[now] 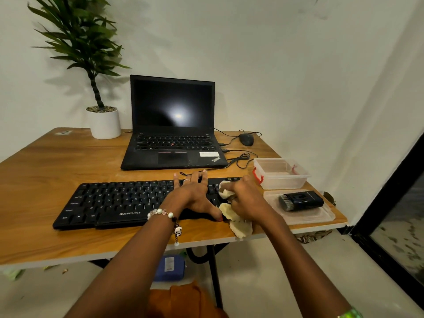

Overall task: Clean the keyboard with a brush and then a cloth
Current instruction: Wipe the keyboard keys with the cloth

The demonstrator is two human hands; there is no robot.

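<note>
A black keyboard [114, 200] lies across the front of the wooden table [46, 180]. My left hand [195, 193] rests on its right part with fingers spread straight, thumb at the near edge. My right hand [245, 200] grips a cream cloth [238, 226] over the keyboard's right end; part of the cloth hangs past the keyboard toward the table's front edge. A black brush [300, 199] lies on a clear plastic lid [321, 216] to the right, apart from both hands.
An open black laptop [172, 125] stands behind the keyboard, its cables and a mouse [246, 139] to the right. A clear plastic box [282, 173] sits at the right. A potted plant [103, 122] stands at the back left. The table's right edge is close.
</note>
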